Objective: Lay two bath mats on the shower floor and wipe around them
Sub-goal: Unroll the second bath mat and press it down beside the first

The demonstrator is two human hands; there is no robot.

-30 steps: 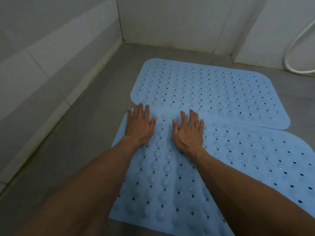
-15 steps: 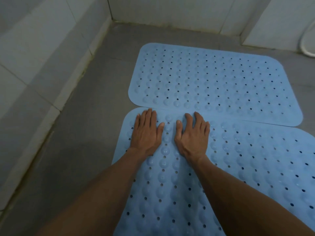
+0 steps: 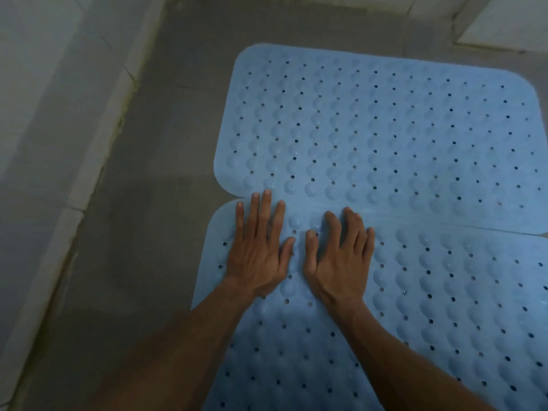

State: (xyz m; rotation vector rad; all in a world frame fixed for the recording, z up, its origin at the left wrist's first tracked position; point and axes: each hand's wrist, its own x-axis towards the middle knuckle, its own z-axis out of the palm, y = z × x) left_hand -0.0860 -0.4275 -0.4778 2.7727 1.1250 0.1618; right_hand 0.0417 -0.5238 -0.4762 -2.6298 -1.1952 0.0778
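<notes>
While pressed by both flat hands, fingers released: near mat (image 3: 444, 307), long axis left-right, abutting far mat (image 3: 385, 129).

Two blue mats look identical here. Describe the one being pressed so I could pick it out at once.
Start at the grey shower floor beside the tiled wall; two blue perforated mats lie there edge to edge. The near mat is the one closer to the camera, running off the bottom edge. Unlike the far mat, it has the left hand and right hand on it.
</notes>
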